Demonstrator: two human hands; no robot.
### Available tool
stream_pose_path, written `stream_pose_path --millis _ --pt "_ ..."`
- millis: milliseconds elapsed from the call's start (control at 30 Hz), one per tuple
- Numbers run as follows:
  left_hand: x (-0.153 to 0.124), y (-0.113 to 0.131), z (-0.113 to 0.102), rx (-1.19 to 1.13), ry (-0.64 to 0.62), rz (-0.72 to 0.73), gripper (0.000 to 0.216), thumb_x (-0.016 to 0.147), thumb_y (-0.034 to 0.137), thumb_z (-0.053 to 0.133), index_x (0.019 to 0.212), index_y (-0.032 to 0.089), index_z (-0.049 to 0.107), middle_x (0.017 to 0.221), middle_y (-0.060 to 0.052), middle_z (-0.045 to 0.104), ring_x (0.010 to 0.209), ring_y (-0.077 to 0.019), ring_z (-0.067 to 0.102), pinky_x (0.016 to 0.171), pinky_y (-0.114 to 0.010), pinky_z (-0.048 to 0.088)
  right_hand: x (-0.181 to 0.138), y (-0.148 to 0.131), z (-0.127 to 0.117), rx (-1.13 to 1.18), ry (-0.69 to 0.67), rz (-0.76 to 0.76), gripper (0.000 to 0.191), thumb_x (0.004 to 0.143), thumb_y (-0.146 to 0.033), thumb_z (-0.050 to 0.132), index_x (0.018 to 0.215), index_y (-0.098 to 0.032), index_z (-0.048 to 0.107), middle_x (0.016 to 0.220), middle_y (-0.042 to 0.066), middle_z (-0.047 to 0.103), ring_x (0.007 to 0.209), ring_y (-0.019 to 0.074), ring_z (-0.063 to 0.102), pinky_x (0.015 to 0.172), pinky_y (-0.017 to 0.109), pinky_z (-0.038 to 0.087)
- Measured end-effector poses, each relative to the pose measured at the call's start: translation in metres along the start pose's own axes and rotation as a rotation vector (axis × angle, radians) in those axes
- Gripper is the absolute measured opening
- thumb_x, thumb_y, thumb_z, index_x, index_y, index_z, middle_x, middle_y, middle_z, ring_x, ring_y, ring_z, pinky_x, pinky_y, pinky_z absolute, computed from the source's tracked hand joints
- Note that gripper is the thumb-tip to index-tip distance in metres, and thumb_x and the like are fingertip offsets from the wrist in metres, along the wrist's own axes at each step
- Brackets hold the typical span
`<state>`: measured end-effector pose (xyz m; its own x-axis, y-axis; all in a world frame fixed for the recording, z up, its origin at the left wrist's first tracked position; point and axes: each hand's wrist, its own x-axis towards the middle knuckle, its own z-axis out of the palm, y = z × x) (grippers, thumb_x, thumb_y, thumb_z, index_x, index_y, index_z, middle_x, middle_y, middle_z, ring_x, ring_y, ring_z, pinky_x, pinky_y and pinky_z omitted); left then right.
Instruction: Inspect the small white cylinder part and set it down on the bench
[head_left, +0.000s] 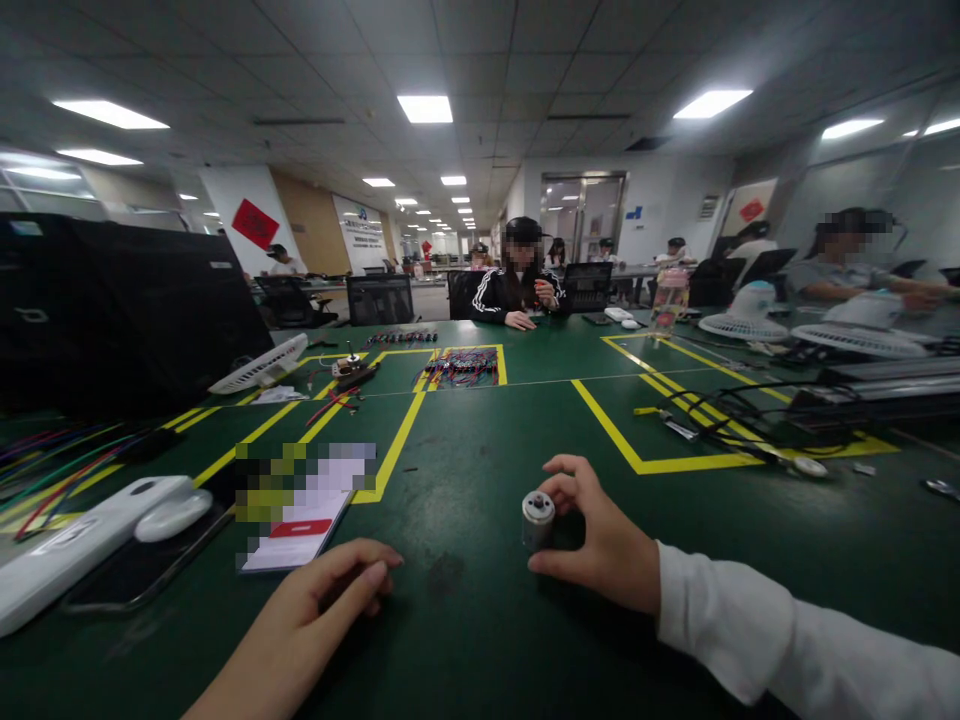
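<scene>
Currently pinched between thumb and curled fingers of the right hand [600, 545]: a small metal cylinder [538, 518], upright on the green table [480, 450], near the front edge and just right of centre. Standing on its flat end, with a little round boss on top. Left hand [315, 610] resting on the table, fingers loosely bent, holding nothing, fingertips just beside the corner of a white card [300, 535].

Likely solid and rigid, heavy for its bulk, with no give under a squeeze. Smooth, shiny wall, so probably slick, and prone to rolling if tipped onto its side. Best taken around the middle of the round wall, thumb against fingers on opposite sides, clear of the boss on top. Underside and far side hidden, so no telling about delicate parts there.

Further off: a long white device [82, 545] to the left, a bundle of coloured wires [463, 366] beside yellow tape lines [394, 440], and a seated person in a dark jacket [495, 295] at the far side.
</scene>
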<state>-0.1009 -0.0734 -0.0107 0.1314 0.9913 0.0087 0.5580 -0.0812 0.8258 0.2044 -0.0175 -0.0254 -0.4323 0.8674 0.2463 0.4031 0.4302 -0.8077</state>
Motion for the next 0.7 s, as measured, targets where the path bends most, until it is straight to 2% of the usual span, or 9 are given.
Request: stream_pose_path --millis 100,167,300,367,467,600,700 --pt "0.008 0.021 0.018 0.127 0.016 0.106 0.015 0.086 0.032 0.056 0.093 0.024 0.067 0.085 -0.002 0.07 0.076 -0.0231 0.063 0.067 -0.034 0.049 0.004 -0.002 -0.001 0.029 -0.056 0.052 0.056 0.066 -0.024 0.071 0.111 -0.019 0.039 0.1 0.001 0.056 0.091 0.0129 0.053 0.084 0.031 0.043" --pt "0.019 0.037 0.036 0.12 0.012 0.171 0.014 0.083 0.031 0.06 0.092 0.023 0.067 0.08 -0.001 0.069 0.067 -0.0207 0.061 0.06 -0.031 0.048 0.006 -0.003 -0.003 0.025 -0.065 0.05 0.043 0.068 -0.023 0.069 0.103 -0.018 0.046 0.099 0.002 0.056 0.09 0.0127 0.053 0.082 0.03 0.043" --pt "0.046 0.071 0.073 0.057 0.042 0.308 0.023 0.081 0.029 0.063 0.103 0.024 0.063 0.095 -0.002 0.065 0.074 -0.0175 0.061 0.063 -0.027 0.048 0.005 -0.005 -0.004 0.017 -0.068 0.029 0.04 0.067 -0.022 0.069 0.1 -0.016 0.048 0.097 0.002 0.057 0.089 0.0128 0.053 0.08 0.029 0.043" --pt "0.058 0.085 0.084 0.039 0.055 0.364 0.015 0.081 0.028 0.064 0.094 0.023 0.068 0.091 -0.001 0.064 0.075 -0.0169 0.061 0.066 -0.027 0.048 0.005 -0.005 -0.005 0.014 -0.074 0.014 0.039 0.068 -0.022 0.069 0.1 -0.016 0.048 0.097 0.002 0.057 0.089 0.0126 0.053 0.08 0.028 0.043" --pt "0.067 0.093 0.085 0.024 0.084 0.404 0.012 0.083 0.027 0.062 0.078 0.021 0.07 0.083 -0.001 0.063 0.079 -0.0179 0.061 0.069 -0.027 0.047 0.004 -0.004 -0.006 0.001 -0.075 -0.001 0.037 0.068 -0.023 0.069 0.098 -0.016 0.049 0.096 0.002 0.057 0.087 0.0122 0.053 0.078 0.027 0.043" --pt "0.066 0.082 0.072 0.03 0.125 0.379 0.02 0.089 0.033 0.054 0.091 0.021 0.069 0.091 -0.003 0.065 0.081 -0.0191 0.061 0.067 -0.028 0.046 0.001 -0.003 -0.009 -0.024 -0.048 -0.006 0.035 0.069 -0.02 0.067 0.099 -0.017 0.049 0.095 0.001 0.057 0.087 0.0115 0.053 0.078 0.027 0.043" --pt "0.063 0.066 0.068 0.086 0.036 0.361 0.017 0.086 0.028 0.059 0.095 0.023 0.072 0.084 -0.002 0.069 0.077 -0.0189 0.062 0.069 -0.029 0.046 -0.003 -0.003 -0.012 -0.043 -0.027 -0.002 0.034 0.069 -0.019 0.065 0.099 -0.017 0.049 0.095 0.001 0.057 0.086 0.0115 0.053 0.079 0.027 0.042"
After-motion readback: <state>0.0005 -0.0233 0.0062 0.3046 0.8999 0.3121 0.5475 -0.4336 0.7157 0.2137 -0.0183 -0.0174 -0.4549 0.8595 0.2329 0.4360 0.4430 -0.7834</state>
